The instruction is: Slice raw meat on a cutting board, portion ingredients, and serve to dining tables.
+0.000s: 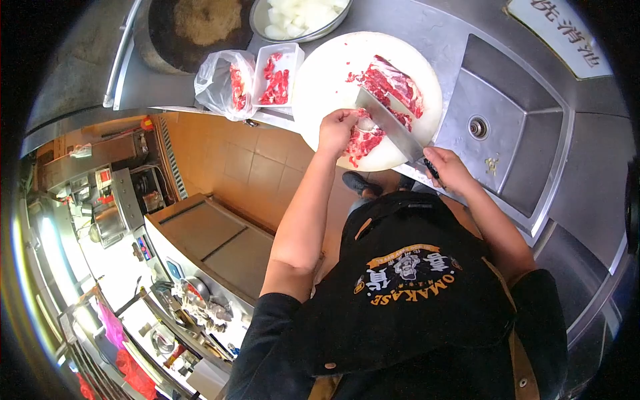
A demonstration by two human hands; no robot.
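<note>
A round white cutting board [320,70] lies before me with raw red meat on it. My right hand [447,167] grips the dark handle of a cleaver [392,125], whose broad blade slants across the board between two portions of meat. The fingers of my left hand [339,131] pinch the upper end of the nearer piece of meat [364,144], close beside the blade. Beyond the cleaver rests a larger, marbled chunk of meat [395,82], with small scraps near its left end.
Left of the board stand a white plastic tray of meat pieces [299,57] and a clear plastic bag with meat [212,82]. Behind are a metal bowl of white chunks [256,25] and a large dark wok [160,45]. A steel sink [492,100] lies to the right.
</note>
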